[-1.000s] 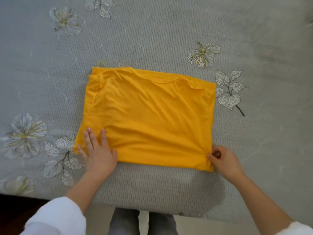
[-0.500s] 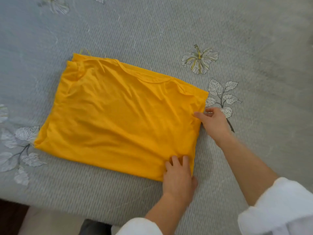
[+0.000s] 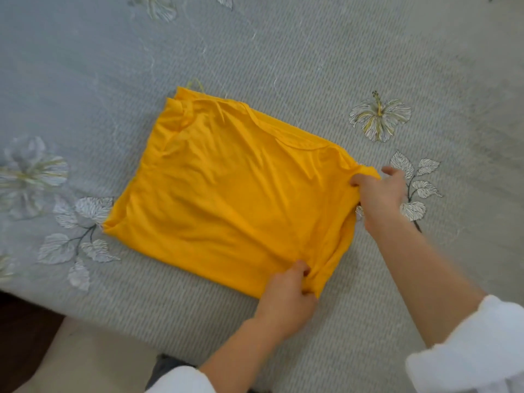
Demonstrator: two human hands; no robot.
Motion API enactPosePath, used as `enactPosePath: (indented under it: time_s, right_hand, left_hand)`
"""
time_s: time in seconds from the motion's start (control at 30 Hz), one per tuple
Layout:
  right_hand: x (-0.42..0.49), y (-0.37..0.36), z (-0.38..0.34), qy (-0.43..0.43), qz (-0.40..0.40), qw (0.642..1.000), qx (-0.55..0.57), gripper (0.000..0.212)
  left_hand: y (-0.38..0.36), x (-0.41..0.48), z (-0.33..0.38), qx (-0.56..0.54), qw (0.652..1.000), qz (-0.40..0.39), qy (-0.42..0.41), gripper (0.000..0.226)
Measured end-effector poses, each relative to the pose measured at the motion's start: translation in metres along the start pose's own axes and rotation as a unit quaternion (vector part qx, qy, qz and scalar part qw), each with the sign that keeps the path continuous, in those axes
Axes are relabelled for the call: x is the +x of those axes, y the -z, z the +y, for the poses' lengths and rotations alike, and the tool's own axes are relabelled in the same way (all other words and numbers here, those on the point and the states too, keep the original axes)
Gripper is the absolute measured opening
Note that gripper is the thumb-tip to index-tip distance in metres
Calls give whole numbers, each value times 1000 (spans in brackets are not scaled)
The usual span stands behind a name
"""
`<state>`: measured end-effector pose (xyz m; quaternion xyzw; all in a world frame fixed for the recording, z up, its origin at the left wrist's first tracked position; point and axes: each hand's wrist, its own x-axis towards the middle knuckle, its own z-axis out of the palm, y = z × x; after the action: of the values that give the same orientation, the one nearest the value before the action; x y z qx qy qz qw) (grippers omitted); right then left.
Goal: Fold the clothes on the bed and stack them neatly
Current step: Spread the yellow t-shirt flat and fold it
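A yellow-orange shirt [image 3: 232, 199] lies folded into a rough rectangle on the grey flowered bedspread [image 3: 283, 58], its neckline along the far edge. My left hand [image 3: 286, 299] grips the shirt's near right corner, the cloth bunched between thumb and fingers. My right hand [image 3: 380, 194] pinches the far right corner, thumb on top of the cloth. The right edge of the shirt between the two hands is slightly raised and wrinkled. Both forearms come in from the lower right with white sleeves pushed up.
The bed's near edge [image 3: 119, 324] runs along the lower left, with dark floor [image 3: 22, 344] beyond it. Printed flowers and leaves mark the bedspread around the shirt. No other clothes are in view.
My left hand moved from the shirt's near left corner to its near right corner and now grips it. My right hand went up the right edge to the far corner and pinches it.
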<state>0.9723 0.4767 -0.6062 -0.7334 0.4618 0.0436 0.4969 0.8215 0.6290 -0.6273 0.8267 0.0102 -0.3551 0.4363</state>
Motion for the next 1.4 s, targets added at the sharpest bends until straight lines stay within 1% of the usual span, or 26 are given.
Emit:
enactPosePath:
  time_s: [0.07, 0.13, 0.23, 0.3, 0.37, 0.43, 0.47, 0.5, 0.53, 0.57, 0.6, 0.67, 0.73, 0.8, 0.83, 0.9, 1.0, 1.07, 1.13, 1.2, 1.23, 1.27, 1.3, 1.33, 1.37, 1.4]
  right_hand:
    - [-20, -14, -14, 71, -5, 997, -30, 65]
    - [-42, -35, -31, 116, -27, 992, -45, 64]
    - [-74, -78, -62, 142, -80, 986, -40, 61]
    - [-96, -111, -83, 156, -107, 982, -28, 60]
    - [-115, -140, -99, 159, -169, 973, 9, 68]
    - [-125, -162, -103, 152, -235, 959, 38, 72]
    - [-127, -168, -98, 154, -242, 958, 22, 69]
    - [-127, -171, -91, 159, -228, 960, -13, 66]
    - [-125, -169, -80, 163, -200, 964, -61, 61]
    - [-121, -164, -66, 159, -168, 967, -109, 58]
    - [-118, -157, -50, 147, -140, 967, -154, 57]
    - [-113, -142, -19, 105, -113, 966, -208, 49]
    - [-110, -134, 4, 62, -102, 971, -207, 27]
    - [-107, -133, 19, 23, -118, 973, -195, 22]
    - [-106, -133, 23, 12, -131, 971, -199, 22]
    - [-107, -131, 27, 29, -155, 962, -222, 24]
    - [-108, -119, 28, 60, -180, 946, -264, 26]
    - [-110, -106, 30, 49, -206, 933, -292, 29]
    - [-119, -92, 38, 35, -244, 911, -329, 28]
    - [-137, -79, 49, 24, -294, 877, -379, 30]
    - [-148, -72, 56, 4, -325, 856, -402, 30]
    - [-161, -67, 62, -32, -363, 830, -422, 30]
    - [-173, -63, 68, -69, -401, 801, -439, 30]
    - [-182, -60, 73, -84, -432, 772, -458, 30]
    - [-185, -60, 78, -69, -445, 759, -470, 32]
    - [-186, -61, 82, -29, -435, 769, -468, 34]
  left_hand:
    - [38, -10, -15, -71, 997, 38, 8, 14]
    - [77, -21, -33, -112, 990, 81, 33, 10]
    - [134, -37, -56, -191, 968, 153, 52, 19]
    - [169, -47, -65, -246, 945, 205, 66, 16]
    - [197, -52, -79, -292, 911, 277, 95, 16]
    - [215, -55, -101, -332, 854, 371, 149, 18]
    - [219, -57, -114, -354, 818, 417, 175, 15]
    - [220, -59, -125, -373, 784, 453, 204, 17]
    - [218, -61, -133, -384, 760, 470, 232, 24]
    - [214, -64, -139, -395, 750, 462, 260, 29]
    - [208, -66, -142, -413, 748, 434, 285, 28]
    - [194, -68, -138, -462, 753, 337, 325, 22]
    - [175, -65, -127, -481, 773, 229, 345, 22]
    - [156, -57, -115, -472, 801, 150, 335, 24]
    - [146, -52, -111, -458, 816, 130, 327, 23]
    - [135, -45, -105, -425, 839, 117, 319, 22]
    - [135, -43, -106, -422, 841, 120, 315, 29]
    - [144, -49, -113, -446, 840, 88, 296, 24]
    - [158, -62, -126, -435, 857, 33, 273, 17]
    - [173, -79, -146, -397, 877, -27, 271, 32]
    - [180, -88, -157, -371, 884, -57, 280, 41]
    - [187, -97, -167, -345, 888, -90, 291, 43]
    - [194, -105, -177, -319, 888, -127, 306, 38]
    - [200, -112, -184, -283, 888, -166, 322, 31]
    - [206, -117, -191, -227, 893, -200, 334, 26]
    - [212, -118, -197, -137, 905, -220, 336, 24]
